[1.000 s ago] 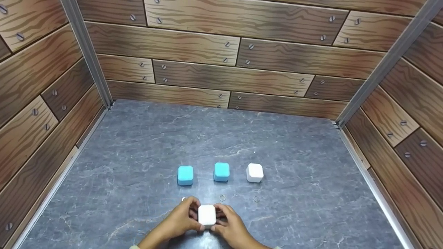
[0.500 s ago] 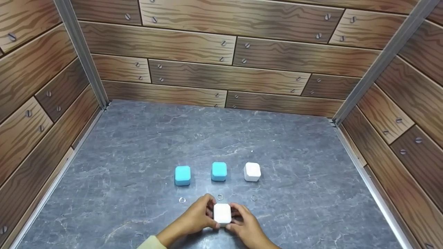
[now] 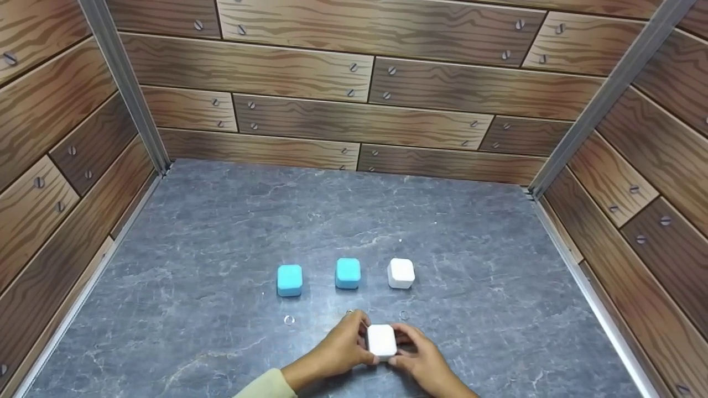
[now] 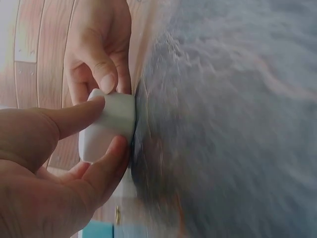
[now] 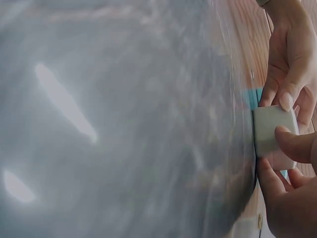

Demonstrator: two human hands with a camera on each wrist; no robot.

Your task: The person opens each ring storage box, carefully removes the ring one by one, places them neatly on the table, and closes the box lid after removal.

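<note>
A small white box [image 3: 381, 341] with rounded corners stands low at the table's front, between the two hands. From its left side the left hand [image 3: 344, 347] holds it with thumb and fingers. The right hand [image 3: 425, 358] grips the opposite side the same way. In the left wrist view both thumbs press the near face of the box [image 4: 101, 136], and its bottom edge is right at the tabletop. Just beyond the hands lie thin rings: one at left [image 3: 285, 320], one at right [image 3: 401, 315], and a middle one mostly hidden behind the left fingers.
Behind the rings stand a turquoise box [image 3: 290, 280], a second turquoise box [image 3: 348, 273] and another white box [image 3: 401, 273] in a row. Wood-patterned walls [image 3: 310, 116] with metal corner posts [image 3: 124, 83] enclose the dark marbled table [image 3: 221, 237] at the back and both sides.
Both hands have moved to the right along the front with the white box between them. The left ring has come into full view, and the left fingers now cover most of the middle one.
</note>
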